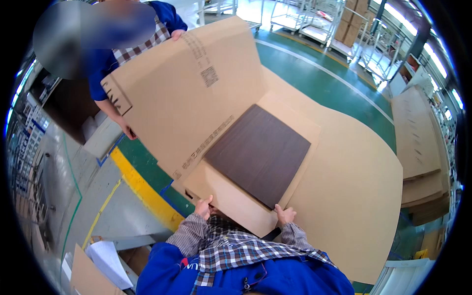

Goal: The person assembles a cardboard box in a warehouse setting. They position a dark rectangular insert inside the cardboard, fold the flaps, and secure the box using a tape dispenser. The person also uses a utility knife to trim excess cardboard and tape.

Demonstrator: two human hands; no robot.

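Observation:
A large brown cardboard carton (354, 182) lies spread open before me, and a dark brown wood-grain panel (259, 155) rests flat in its middle. My left hand (203, 207) is closed on the left end of the carton's near flap (228, 199), thumb on top and fingers partly hidden below. At the flap's right end, beside the panel's near corner, my right hand (285, 215) is closed with its thumb on the cardboard edge; its other fingers curl out of sight. The carton's printed left panel (182, 88) is raised at a slant.
Across from me a co-worker in blue holds that raised panel, one hand (178, 34) on its top edge, another hand (130, 132) lower down. Stacked cardboard sheets (418, 147) stand at the right. White wheeled racks (314, 24) line the far side. Papers (109, 263) lie at lower left.

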